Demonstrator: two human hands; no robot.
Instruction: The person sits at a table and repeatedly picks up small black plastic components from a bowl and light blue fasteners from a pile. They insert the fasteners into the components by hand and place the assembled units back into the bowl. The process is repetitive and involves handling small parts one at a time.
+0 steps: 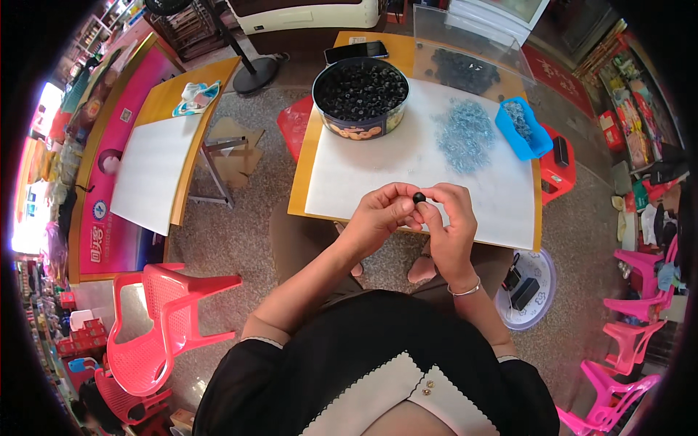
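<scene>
Above the tabletop's near edge, left hand and right hand both pinch a small round black part, best held lightly yet firmly at fingertips against slipping.

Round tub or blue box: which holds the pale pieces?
The blue box, at the right edge of the table, holds small pale pieces; the round tub holds black ones.
</scene>
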